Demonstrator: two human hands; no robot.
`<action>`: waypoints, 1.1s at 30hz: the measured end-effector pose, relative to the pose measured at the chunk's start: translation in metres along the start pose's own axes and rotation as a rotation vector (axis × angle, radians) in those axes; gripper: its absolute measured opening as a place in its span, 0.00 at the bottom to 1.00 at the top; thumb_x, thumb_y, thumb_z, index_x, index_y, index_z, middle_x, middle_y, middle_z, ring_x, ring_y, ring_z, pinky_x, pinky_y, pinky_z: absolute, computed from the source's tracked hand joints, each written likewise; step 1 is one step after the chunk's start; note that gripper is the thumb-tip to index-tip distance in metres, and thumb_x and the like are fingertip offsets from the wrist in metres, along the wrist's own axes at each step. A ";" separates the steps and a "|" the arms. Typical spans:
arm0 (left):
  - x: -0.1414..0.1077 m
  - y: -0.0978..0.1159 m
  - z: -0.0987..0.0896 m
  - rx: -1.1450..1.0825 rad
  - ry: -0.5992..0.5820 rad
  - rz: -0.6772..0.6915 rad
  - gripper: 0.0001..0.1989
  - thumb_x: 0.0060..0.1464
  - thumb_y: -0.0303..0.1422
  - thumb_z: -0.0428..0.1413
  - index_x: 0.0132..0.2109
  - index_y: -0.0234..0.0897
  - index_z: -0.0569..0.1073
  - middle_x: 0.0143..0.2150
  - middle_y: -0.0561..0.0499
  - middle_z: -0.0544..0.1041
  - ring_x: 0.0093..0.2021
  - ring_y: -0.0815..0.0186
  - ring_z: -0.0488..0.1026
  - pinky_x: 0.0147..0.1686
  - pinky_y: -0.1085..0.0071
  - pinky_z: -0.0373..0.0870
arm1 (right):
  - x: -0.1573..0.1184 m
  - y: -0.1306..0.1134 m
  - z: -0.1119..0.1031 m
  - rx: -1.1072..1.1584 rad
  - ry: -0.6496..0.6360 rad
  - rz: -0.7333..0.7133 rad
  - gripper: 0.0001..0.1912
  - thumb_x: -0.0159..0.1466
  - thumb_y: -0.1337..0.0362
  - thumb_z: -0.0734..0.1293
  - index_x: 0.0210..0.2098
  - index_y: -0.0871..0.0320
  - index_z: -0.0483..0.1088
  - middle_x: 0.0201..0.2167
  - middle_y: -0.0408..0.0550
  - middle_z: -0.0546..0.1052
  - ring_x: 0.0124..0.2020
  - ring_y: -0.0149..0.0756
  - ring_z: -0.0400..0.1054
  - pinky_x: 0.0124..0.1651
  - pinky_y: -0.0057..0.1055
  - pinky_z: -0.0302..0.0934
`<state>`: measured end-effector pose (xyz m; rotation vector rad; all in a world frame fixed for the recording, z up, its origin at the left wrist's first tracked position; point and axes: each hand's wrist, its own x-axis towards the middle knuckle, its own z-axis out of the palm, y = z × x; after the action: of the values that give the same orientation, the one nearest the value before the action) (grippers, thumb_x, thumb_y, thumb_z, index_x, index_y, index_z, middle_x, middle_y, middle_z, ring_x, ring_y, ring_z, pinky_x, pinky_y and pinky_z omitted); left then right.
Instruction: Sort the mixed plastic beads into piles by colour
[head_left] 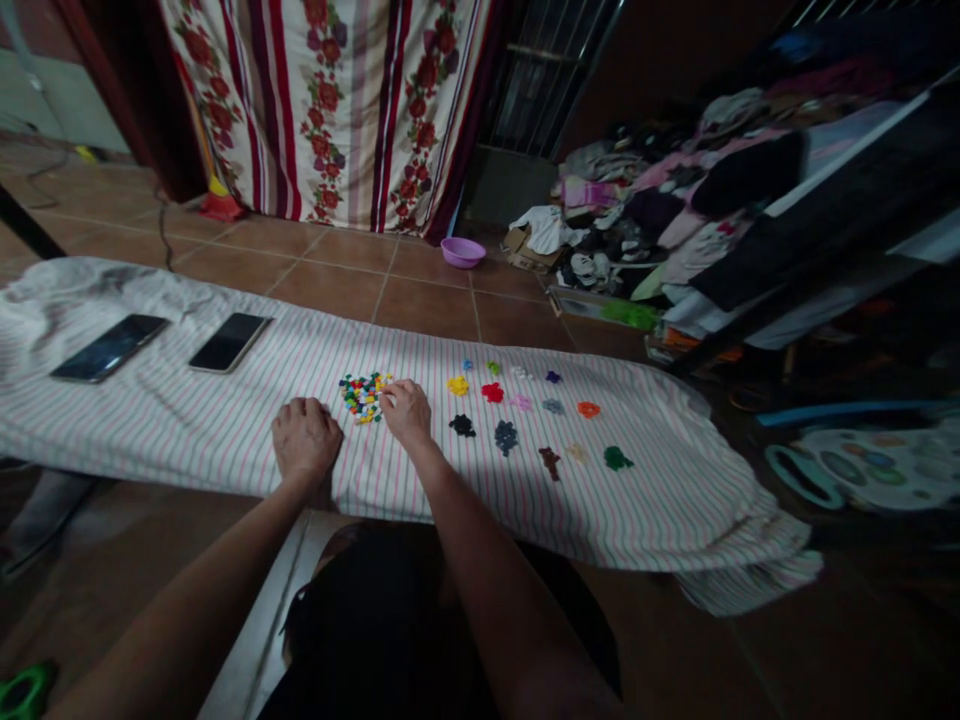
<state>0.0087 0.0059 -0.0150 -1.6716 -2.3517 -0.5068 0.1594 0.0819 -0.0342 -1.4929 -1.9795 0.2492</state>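
Note:
A mixed pile of tiny multicoloured plastic pieces [361, 398] lies on the striped cloth [420, 480]. My right hand [409, 412] is at the pile's right edge, thumb and fingers pinched together; what is between the fingertips is too small to make out. Just left of and nearer than the pile, my left hand [306, 438] rests palm down on the cloth, holding nothing visible. Right of my right hand lie several small single-colour heaps, among them yellow pieces [457, 385], red pieces [492, 393], black pieces [463, 426], dark grey pieces [506, 437], brown pieces [550, 462] and green pieces [618, 458].
Two phones, a tablet-sized one [110, 348] and a smaller one [229, 343], lie at the left on the cloth. Beyond are a purple basin [463, 252] on the tiled floor, a floral curtain [326, 110] and heaped clothes [675, 190].

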 end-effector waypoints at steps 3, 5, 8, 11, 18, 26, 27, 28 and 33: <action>0.000 0.000 0.000 -0.009 0.002 0.001 0.13 0.55 0.33 0.43 0.39 0.33 0.70 0.40 0.40 0.71 0.43 0.54 0.65 0.41 0.61 0.57 | 0.000 0.001 0.000 0.023 0.028 0.001 0.06 0.61 0.64 0.65 0.34 0.56 0.74 0.38 0.47 0.75 0.43 0.37 0.67 0.49 0.31 0.59; -0.001 0.000 0.001 0.001 0.014 0.008 0.13 0.55 0.34 0.43 0.39 0.33 0.70 0.39 0.40 0.71 0.43 0.54 0.65 0.41 0.61 0.57 | 0.001 0.002 0.001 0.076 0.059 0.021 0.05 0.61 0.65 0.64 0.34 0.56 0.73 0.37 0.46 0.75 0.41 0.35 0.69 0.47 0.29 0.61; -0.001 -0.001 0.001 0.022 0.031 0.016 0.14 0.56 0.34 0.42 0.39 0.33 0.70 0.39 0.40 0.71 0.43 0.54 0.64 0.40 0.61 0.57 | 0.001 0.005 0.002 0.187 0.093 0.098 0.06 0.61 0.65 0.63 0.37 0.56 0.71 0.35 0.44 0.76 0.36 0.32 0.71 0.42 0.27 0.62; -0.001 0.000 0.001 0.032 0.027 0.011 0.15 0.56 0.34 0.41 0.39 0.33 0.70 0.39 0.40 0.71 0.42 0.54 0.64 0.40 0.61 0.57 | 0.001 0.007 0.004 0.262 0.094 0.168 0.07 0.60 0.64 0.62 0.38 0.54 0.69 0.33 0.41 0.77 0.34 0.31 0.72 0.39 0.27 0.63; -0.002 -0.001 0.001 0.031 0.017 0.026 0.16 0.55 0.35 0.41 0.39 0.33 0.71 0.40 0.39 0.71 0.43 0.54 0.64 0.40 0.60 0.57 | 0.012 0.017 -0.008 0.350 0.092 0.231 0.07 0.59 0.65 0.63 0.37 0.52 0.68 0.32 0.40 0.77 0.35 0.31 0.72 0.39 0.27 0.64; -0.003 0.002 -0.004 0.066 0.005 0.013 0.17 0.56 0.36 0.40 0.39 0.33 0.70 0.40 0.40 0.71 0.43 0.54 0.65 0.39 0.61 0.58 | 0.046 0.093 -0.082 0.214 0.245 0.223 0.10 0.58 0.65 0.61 0.36 0.56 0.73 0.34 0.45 0.77 0.35 0.33 0.70 0.42 0.29 0.64; -0.002 0.003 -0.004 0.071 0.001 0.012 0.16 0.56 0.36 0.40 0.38 0.34 0.70 0.40 0.40 0.71 0.43 0.54 0.65 0.39 0.61 0.58 | 0.048 0.107 -0.095 0.144 0.258 0.235 0.10 0.58 0.65 0.61 0.36 0.57 0.73 0.35 0.47 0.77 0.36 0.34 0.70 0.43 0.29 0.63; -0.002 0.003 -0.004 0.077 -0.003 0.012 0.16 0.56 0.36 0.40 0.38 0.34 0.70 0.40 0.40 0.71 0.43 0.54 0.65 0.39 0.61 0.58 | 0.050 0.120 -0.107 0.068 0.279 0.275 0.11 0.58 0.66 0.61 0.36 0.58 0.74 0.35 0.48 0.77 0.36 0.34 0.70 0.44 0.30 0.63; -0.001 0.004 -0.003 0.098 -0.016 0.018 0.15 0.56 0.36 0.41 0.38 0.35 0.70 0.39 0.40 0.72 0.42 0.54 0.65 0.38 0.61 0.58 | 0.049 0.172 -0.152 -0.187 0.259 0.444 0.13 0.59 0.66 0.61 0.39 0.57 0.75 0.35 0.49 0.78 0.38 0.36 0.70 0.45 0.31 0.61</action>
<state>0.0124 0.0054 -0.0123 -1.6578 -2.3303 -0.3700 0.3784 0.1517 0.0156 -1.9701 -1.4862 0.0504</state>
